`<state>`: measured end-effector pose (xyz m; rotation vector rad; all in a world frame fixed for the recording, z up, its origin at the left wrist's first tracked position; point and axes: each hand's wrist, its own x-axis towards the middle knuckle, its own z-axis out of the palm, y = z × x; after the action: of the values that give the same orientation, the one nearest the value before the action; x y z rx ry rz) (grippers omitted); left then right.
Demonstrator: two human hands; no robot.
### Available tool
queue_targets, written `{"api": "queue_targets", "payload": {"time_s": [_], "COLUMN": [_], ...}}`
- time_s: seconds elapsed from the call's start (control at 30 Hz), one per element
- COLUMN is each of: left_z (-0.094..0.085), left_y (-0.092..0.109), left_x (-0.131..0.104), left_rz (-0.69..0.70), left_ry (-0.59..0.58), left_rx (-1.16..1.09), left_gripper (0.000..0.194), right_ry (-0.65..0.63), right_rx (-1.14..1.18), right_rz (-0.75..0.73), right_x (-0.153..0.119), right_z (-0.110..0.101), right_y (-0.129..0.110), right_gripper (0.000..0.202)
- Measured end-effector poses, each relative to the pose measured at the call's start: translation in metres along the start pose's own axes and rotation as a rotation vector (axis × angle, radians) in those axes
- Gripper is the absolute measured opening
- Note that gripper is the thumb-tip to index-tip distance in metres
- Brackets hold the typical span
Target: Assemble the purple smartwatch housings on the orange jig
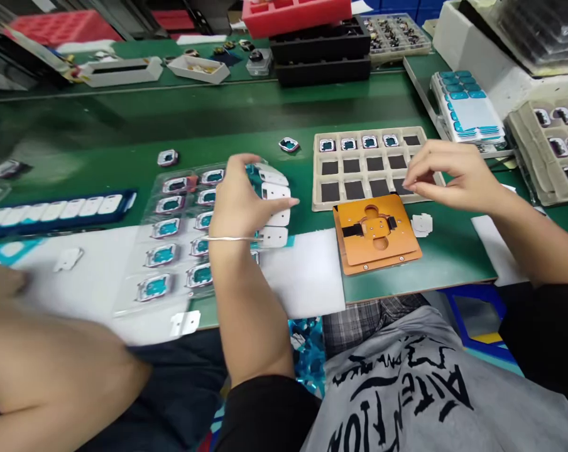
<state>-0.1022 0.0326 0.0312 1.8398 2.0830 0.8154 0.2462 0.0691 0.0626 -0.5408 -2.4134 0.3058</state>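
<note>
My left hand (244, 201) curls around a bent teal-backed strip of white stickers (277, 216), its thumb across the front. Most of its other fingers are hidden. Under and beside that hand lies a clear plastic tray (142, 267) of square metal frames with teal film (161, 255). My right hand (448, 176) has its thumb and fingertips pinched together at the lower right of a beige tray (316, 182). What it pinches, if anything, is too small to make out. Just below those fingertips sits an orange fixture plate (378, 232) with black pads.
Left of me, a co-worker's arm (53, 370) reaches over white paper (100, 270). A blue strip holder (58, 213) carries white pieces. Loose frames (168, 157) lie on the green bench. Black trays (319, 53), a sticker stack (472, 113) and filled trays (548, 147) stand behind and right.
</note>
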Motion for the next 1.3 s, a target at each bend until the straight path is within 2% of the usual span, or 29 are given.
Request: {"api": "queue_targets", "payload": {"time_s": [0.07, 0.13, 0.23, 0.3, 0.4, 0.5, 0.6, 0.67, 0.77, 0.83, 0.93, 1.1, 1.23, 1.3], "left_z": [0.001, 0.009, 0.026, 0.034, 0.037, 0.035, 0.036, 0.039, 0.043, 0.042, 0.039, 0.038, 0.030, 0.022], "left_y": [0.017, 0.030, 0.038, 0.037, 0.035, 0.034, 0.033, 0.033, 0.035, 0.037, 0.039, 0.037, 0.040, 0.042], "left_x": [-0.005, -0.008, -0.010, -0.010, -0.013, -0.016, -0.017, -0.017, -0.016, -0.016, -0.016, -0.015, -0.014, -0.013], "left_rz": [0.084, 0.230, 0.393, 0.480, 0.539, 0.496, 0.464, 0.508, 0.646, 0.714, 0.679, 0.530, 0.494, 0.455], "left_ry": [0.088, 0.116, 0.117, 0.113, 0.099, 0.063, 0.002, -0.002, 0.020, -0.010, -0.096, -0.077, -0.131, -0.102], "left_rx": [-0.117, -0.234, -0.312, -0.322, -0.301, -0.244, -0.191, -0.186, -0.228, -0.252, -0.264, -0.258, -0.196, -0.123], "left_gripper": [0.077, 0.076, 0.082, 0.080, 0.078, 0.077, 0.071, 0.065, 0.051, 0.042, 0.040, 0.063, 0.060, 0.061], "right_ry": [-0.001, 0.002, 0.005, 0.002, -0.004, -0.034, -0.052, -0.046, -0.030, -0.020, -0.005, 0.096, 0.205, 0.194], "right_rx": [-0.016, -0.038, -0.072, -0.075, -0.065, -0.054, -0.025, -0.005, 0.025, 0.066, 0.221, 0.433, 0.423, 0.417], "right_rz": [-0.071, -0.119, -0.138, -0.115, -0.028, 0.086, 0.132, 0.132, 0.154, 0.170, 0.217, 0.376, 0.435, 0.434], "right_x": [0.019, 0.034, 0.045, 0.046, 0.044, 0.044, 0.045, 0.045, 0.043, 0.043, 0.043, 0.047, 0.050, 0.049], "right_z": [0.008, 0.023, 0.049, 0.060, 0.062, 0.058, 0.057, 0.059, 0.062, 0.063, 0.064, 0.062, 0.045, 0.033], "right_y": [-0.014, -0.023, -0.022, -0.017, -0.014, -0.018, -0.024, -0.025, -0.022, -0.017, -0.008, 0.004, 0.004, 0.002], "right_gripper": [0.012, 0.014, 0.022, 0.027, 0.033, 0.034, 0.031, 0.028, 0.024, 0.023, 0.020, 0.027, 0.027, 0.022]}}
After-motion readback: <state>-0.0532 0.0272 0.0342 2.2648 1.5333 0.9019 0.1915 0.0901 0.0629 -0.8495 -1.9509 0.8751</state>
